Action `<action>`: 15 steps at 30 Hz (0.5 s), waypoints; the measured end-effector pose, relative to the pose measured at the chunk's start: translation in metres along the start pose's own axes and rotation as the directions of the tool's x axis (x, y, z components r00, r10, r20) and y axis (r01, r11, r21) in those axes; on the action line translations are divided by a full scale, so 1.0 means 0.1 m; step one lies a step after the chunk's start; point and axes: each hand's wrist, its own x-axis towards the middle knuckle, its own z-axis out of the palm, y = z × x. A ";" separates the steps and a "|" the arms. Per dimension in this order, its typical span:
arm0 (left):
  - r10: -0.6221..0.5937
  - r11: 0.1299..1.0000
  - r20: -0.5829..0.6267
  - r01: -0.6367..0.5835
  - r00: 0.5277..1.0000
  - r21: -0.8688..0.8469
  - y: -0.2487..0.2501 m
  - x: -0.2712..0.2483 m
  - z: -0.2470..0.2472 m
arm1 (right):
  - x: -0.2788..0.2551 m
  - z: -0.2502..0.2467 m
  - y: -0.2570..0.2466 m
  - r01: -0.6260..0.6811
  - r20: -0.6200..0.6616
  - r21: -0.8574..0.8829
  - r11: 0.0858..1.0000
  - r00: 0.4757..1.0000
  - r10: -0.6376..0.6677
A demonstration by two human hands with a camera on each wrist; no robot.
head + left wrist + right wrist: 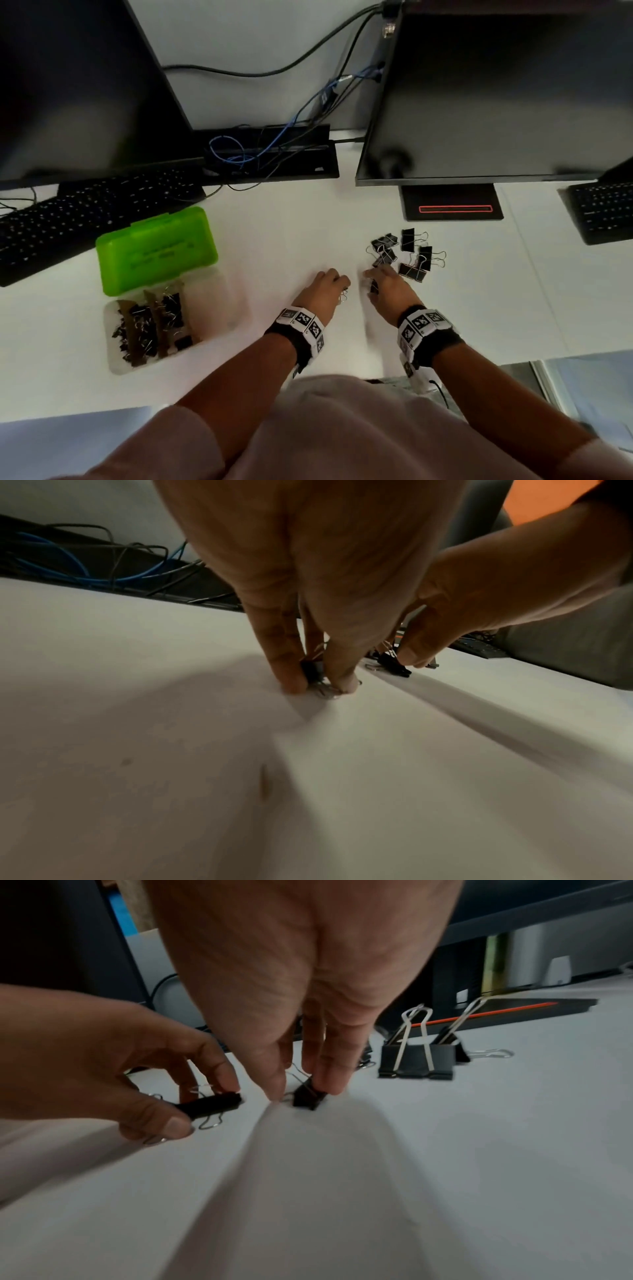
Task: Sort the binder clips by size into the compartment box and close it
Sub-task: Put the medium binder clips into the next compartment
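A small binder clip (pixel 209 1104) is pinched on the desk (pixel 274 222) by the left hand (pixel 323 287), its long axis lying across the right wrist view, wire handles toward the palm. Another small clip (pixel 308 1096) is gripped by the fingers (pixel 330 1074) of the right hand (pixel 387 291), tilted on an edge. The remaining clips (pixel 411 253) lie just beyond; the compartment box (pixel 164 322) stands open to the left. A pinched wire handle could spring and slip, or a clip could be dropped into the wrong compartment
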 end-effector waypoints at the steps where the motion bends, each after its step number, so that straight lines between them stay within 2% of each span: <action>1: -0.022 1.000 -0.011 0.022 1.000 -0.011 -0.04 -0.01 0.02 | 0.02 0.03 -0.03 0.016 0.005 -0.013 1.000 1.000 -0.016; 6: -0.085 0.992 -0.068 0.079 0.994 -0.093 -0.19 -0.13 0.05 | 0.09 0.13 -0.15 0.072 0.069 -0.007 0.997 0.995 -0.071; 10: -0.204 0.946 -0.153 0.154 0.967 -0.285 -0.23 -0.27 -0.06 | 0.13 0.16 -0.32 0.044 0.089 0.083 0.996 0.995 -0.052; 13: -0.277 0.907 -0.167 0.201 0.946 -0.369 -0.30 -0.40 -0.15 | 0.20 0.19 -0.51 0.140 0.028 0.211 0.967 0.988 -0.149; 15: -0.304 0.895 -0.169 0.220 0.938 -0.387 -0.37 -0.51 -0.19 | 0.26 0.20 -0.70 0.180 0.086 0.265 0.947 0.974 -0.209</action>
